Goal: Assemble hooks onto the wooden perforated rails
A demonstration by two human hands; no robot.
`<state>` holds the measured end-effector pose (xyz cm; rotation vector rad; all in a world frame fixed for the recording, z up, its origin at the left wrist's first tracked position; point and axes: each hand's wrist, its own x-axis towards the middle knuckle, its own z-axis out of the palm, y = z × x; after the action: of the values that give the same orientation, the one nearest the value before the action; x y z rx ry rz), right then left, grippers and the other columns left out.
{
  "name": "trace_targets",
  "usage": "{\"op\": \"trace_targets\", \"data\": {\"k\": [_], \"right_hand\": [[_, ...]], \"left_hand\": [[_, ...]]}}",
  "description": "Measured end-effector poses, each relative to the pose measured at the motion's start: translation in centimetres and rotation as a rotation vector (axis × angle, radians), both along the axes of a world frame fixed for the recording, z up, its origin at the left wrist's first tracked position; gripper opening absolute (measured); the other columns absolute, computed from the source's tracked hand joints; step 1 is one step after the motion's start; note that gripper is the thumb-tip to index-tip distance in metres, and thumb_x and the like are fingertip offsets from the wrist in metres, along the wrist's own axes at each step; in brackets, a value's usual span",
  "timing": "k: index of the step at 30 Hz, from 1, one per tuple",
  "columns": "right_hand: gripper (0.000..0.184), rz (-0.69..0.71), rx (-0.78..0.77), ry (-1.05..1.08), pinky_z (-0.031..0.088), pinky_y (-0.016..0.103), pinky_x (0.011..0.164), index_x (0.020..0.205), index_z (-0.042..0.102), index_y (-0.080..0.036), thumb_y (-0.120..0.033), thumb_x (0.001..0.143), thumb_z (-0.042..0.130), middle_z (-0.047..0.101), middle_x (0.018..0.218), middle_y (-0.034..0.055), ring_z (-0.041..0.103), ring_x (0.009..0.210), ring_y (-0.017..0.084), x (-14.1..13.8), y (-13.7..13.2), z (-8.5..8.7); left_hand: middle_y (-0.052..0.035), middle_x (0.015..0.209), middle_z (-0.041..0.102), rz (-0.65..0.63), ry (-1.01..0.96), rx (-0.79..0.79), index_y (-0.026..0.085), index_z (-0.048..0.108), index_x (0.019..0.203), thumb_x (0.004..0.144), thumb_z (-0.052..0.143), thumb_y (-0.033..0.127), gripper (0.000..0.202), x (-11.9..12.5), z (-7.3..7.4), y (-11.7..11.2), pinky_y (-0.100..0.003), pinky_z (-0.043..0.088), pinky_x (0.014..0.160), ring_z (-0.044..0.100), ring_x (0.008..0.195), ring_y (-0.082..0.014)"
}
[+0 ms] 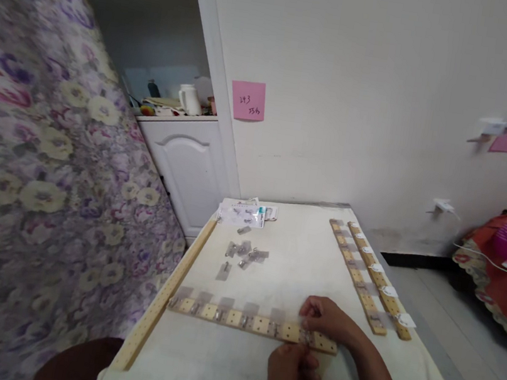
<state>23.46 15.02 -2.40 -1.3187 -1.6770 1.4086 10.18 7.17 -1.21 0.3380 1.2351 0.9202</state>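
Right hand fingers pinched over right end of long, drilled, pale-wood strip lying across white cloth-covered table; left hand curled at near edge, likely bracing strip; can't tell what either grips; small clear-plastic pieces loose beyond, presumably for easy reach.

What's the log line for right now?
left hand: at wooden strip, near edge; right hand: same strip, far edge; clear tabs: some on strip, others loose
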Motion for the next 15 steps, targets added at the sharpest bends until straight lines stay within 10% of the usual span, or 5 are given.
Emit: {"op": "trace_targets", "data": {"k": [15], "right_hand": [[0.017, -0.013, 0.015, 0.009, 0.037, 0.02, 0.053, 0.076, 0.062, -0.016, -0.012, 0.06, 0.061, 0.058, 0.061, -0.0044, 0.051, 0.058, 0.009, -0.18, 0.0, -0.08]], "left_hand": [[0.0024, 0.052, 0.056, 0.019, 0.032, 0.016, 0.016, 0.051, 0.069, 0.068, 0.057, 0.024, 0.01, 0.05, -0.73, 0.02, -0.019, 0.025, 0.04, 0.047, 0.036, -0.0075]]}}
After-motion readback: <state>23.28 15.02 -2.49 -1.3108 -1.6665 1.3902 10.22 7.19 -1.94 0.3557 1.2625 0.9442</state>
